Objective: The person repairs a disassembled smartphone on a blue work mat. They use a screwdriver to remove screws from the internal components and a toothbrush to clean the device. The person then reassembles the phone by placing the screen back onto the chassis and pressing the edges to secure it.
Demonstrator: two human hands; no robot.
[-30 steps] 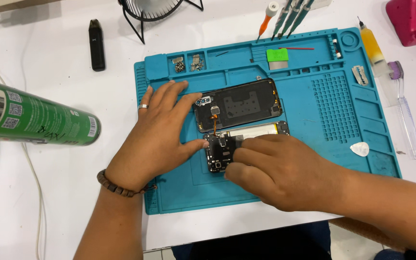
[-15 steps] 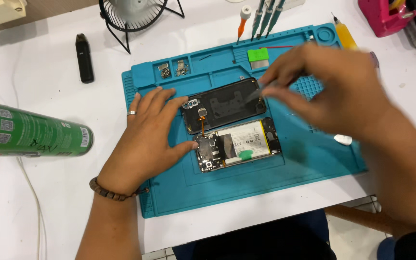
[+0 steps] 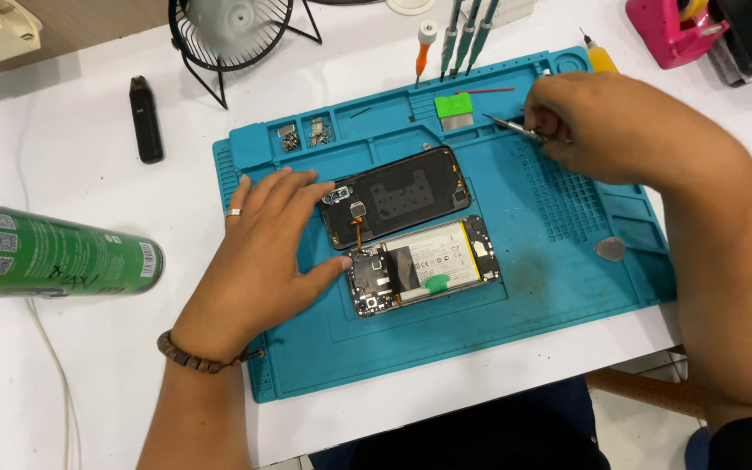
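Note:
An opened phone lies on a blue repair mat (image 3: 411, 348): its black back cover (image 3: 398, 196) sits above the body with battery and board (image 3: 424, 265), joined by an orange flex cable. My left hand (image 3: 258, 257) rests flat on the mat, thumb touching the left edge of the phone body. My right hand (image 3: 611, 126) is at the mat's upper right, fingers closed on metal tweezers (image 3: 506, 126) whose tip points left toward a green block (image 3: 457, 109).
A green spray can (image 3: 54, 252) lies on its side at the left. A black fan (image 3: 232, 35) and a small black device (image 3: 145, 117) stand at the back. Screwdrivers (image 3: 463, 35) stand behind the mat. A pink holder (image 3: 672, 30) sits at top right. A grey pick (image 3: 609, 250) lies on the mat.
My right hand left the phone body and moved up and right to the mat's top corner, now holding tweezers. The left hand stayed on the phone's left edge.

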